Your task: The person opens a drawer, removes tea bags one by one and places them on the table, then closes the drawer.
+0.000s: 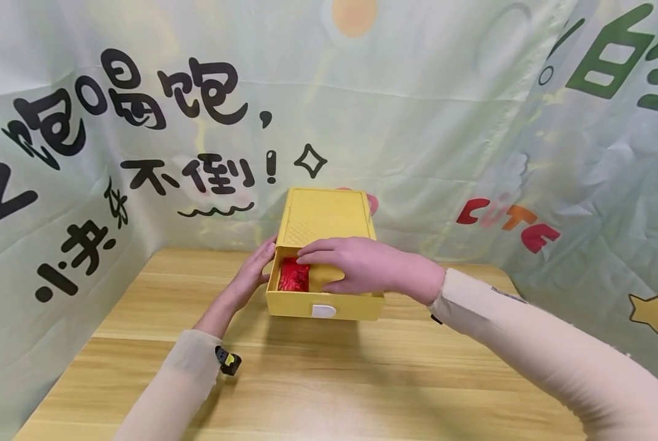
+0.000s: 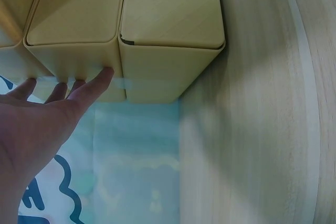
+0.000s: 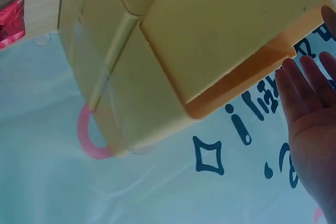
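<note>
Left hand (image 1: 248, 278) at the side of a yellow box (image 1: 329, 213), right hand (image 1: 356, 263) over its open drawer (image 1: 287, 304)

The yellow box stands near the middle of the far edge of the worktop (image 1: 329, 386), close to the printed backdrop (image 1: 412, 153). It is made of stacked sections, with seams showing between them in both wrist views. The top drawer is pulled out toward the near edge, and a white handle (image 1: 323, 311) sits at the middle of its front. Inside the drawer, in its left part, lies a shiny red packet (image 1: 294, 275).

The left hand has its fingers extended and a little apart, the tips against the box's left side. The right hand reaches across the opening from the right, its fingers extended toward the red packet and its thumb held apart, near the drawer's front wall. Whether its fingertips touch the packet cannot be told.

The right wrist view also shows a second red packet (image 3: 11, 22) on the wood, off to one side of the box. Both forearms wear pale sleeves (image 1: 169, 392), and a small black device (image 1: 228, 361) shows at the left cuff. The backdrop carries large black characters, coloured letters and, toward the right, a gold star (image 1: 653, 312).
</note>
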Demonstrator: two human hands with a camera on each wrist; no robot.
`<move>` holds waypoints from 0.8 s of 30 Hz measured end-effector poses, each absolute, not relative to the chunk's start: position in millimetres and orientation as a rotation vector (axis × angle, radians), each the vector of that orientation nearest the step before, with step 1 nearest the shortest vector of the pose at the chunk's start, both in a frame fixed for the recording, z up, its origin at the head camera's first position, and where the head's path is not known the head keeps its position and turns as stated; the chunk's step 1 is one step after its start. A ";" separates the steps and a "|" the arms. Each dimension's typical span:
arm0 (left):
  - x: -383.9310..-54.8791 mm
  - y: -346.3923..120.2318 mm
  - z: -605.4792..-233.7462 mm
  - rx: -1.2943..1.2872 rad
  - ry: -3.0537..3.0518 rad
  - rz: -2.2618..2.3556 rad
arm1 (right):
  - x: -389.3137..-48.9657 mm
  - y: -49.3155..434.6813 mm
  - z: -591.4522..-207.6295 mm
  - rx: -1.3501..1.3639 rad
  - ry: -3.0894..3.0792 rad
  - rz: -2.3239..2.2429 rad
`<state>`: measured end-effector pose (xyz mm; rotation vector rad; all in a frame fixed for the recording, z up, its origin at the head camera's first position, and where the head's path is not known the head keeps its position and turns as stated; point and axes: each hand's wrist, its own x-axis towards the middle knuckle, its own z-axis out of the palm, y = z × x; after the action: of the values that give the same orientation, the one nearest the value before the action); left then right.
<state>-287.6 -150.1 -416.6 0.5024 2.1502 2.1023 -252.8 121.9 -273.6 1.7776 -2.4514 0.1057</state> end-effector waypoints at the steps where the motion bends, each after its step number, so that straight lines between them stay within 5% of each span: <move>1: -287.7 -150.0 -416.7 0.505 2.144 2.104 | -253.3 120.0 -273.1 1.786 -2.452 0.101; 24: -288.1 -150.2 -415.9 0.505 2.123 2.110 | -268.7 77.0 -277.4 1.929 -2.547 -0.111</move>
<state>-288.1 -150.2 -415.9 0.5049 2.1228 2.1100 -268.7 77.0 -277.4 1.9287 -2.5469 -0.1112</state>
